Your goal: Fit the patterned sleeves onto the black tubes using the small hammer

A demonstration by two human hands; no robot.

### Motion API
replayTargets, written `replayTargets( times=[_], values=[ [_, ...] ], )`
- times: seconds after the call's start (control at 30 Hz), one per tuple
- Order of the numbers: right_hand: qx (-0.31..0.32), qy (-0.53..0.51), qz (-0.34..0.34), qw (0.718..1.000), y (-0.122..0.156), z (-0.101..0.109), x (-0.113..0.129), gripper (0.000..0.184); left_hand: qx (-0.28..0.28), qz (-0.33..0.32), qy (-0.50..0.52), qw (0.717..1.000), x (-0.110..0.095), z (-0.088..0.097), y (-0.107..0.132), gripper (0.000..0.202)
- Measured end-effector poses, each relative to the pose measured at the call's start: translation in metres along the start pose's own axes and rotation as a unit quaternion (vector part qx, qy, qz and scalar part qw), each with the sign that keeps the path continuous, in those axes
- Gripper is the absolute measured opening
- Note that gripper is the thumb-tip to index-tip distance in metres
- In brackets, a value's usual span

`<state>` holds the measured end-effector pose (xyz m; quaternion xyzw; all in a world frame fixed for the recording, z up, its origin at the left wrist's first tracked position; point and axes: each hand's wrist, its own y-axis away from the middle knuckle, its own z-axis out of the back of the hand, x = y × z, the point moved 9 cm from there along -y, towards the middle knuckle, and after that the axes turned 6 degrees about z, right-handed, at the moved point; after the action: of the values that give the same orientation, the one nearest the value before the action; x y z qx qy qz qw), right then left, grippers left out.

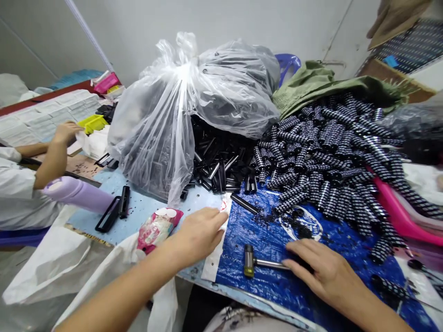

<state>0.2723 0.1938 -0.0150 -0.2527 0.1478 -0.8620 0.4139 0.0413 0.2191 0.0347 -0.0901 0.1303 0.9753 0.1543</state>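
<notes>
My left hand (pixel 200 234) is over the white strip (pixel 212 267) at the left edge of the blue sheet (pixel 238 230). Its fingers are curled together, and whatever they may hold is hidden. A small hammer (pixel 249 260) with a metal head and a yellowish face lies on the blue sheet. My right hand (pixel 321 272) is at the end of its handle, thumb and fingers apart, the thumb touching or just over it. Past both hands are a heap of loose black parts (pixel 221 170) and a large pile of black-and-white patterned cylinders (pixel 321 157).
A big clear plastic bag (pixel 173 115) stands behind the black parts. A pink packet (pixel 157 228), a purple bottle (pixel 81 193) and a black loop-shaped piece (pixel 108 216) lie to the left. Another person's hand (pixel 65 133) is at far left. A pink tray (pixel 398 207) stands at right.
</notes>
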Motion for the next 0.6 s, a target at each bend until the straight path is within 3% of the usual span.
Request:
replayTargets(
  times=[0.07, 0.13, 0.27, 0.37, 0.5, 0.53, 0.57, 0.6],
  values=[
    [-0.026, 0.08, 0.002, 0.996, -0.015, 0.013, -0.018, 0.02, -0.05, -0.05, -0.087, 0.994, -0.023, -0.015, -0.041, 0.025],
    [-0.03, 0.181, -0.001, 0.983, -0.032, 0.021, -0.039, 0.021, -0.06, -0.077, -0.112, 0.989, -0.034, -0.029, -0.075, 0.022],
    [0.053, 0.285, 0.005, 0.957, -0.058, 0.007, -0.078, 0.026, -0.062, -0.081, -0.087, 0.991, -0.03, -0.04, -0.106, 0.021],
    [0.066, 0.278, 0.028, 0.958, -0.06, 0.003, -0.087, 0.026, -0.075, -0.045, -0.038, 0.995, -0.016, -0.038, -0.098, 0.018],
    [0.061, 0.224, 0.059, 0.971, -0.038, 0.012, -0.074, 0.023, -0.107, 0.044, 0.089, 0.989, 0.007, -0.033, -0.062, 0.02],
    [0.045, 0.183, 0.049, 0.981, -0.031, 0.017, -0.07, 0.025, -0.106, 0.078, 0.188, 0.973, 0.013, -0.035, -0.053, 0.022],
    [0.021, 0.13, 0.027, 0.991, -0.024, 0.023, -0.066, 0.029, -0.104, 0.118, 0.315, 0.936, 0.02, -0.039, -0.043, 0.023],
    [-0.01, 0.069, -0.008, 0.998, -0.019, 0.028, -0.063, 0.031, -0.099, 0.161, 0.45, 0.873, 0.026, -0.046, -0.034, 0.026]
  ],
)
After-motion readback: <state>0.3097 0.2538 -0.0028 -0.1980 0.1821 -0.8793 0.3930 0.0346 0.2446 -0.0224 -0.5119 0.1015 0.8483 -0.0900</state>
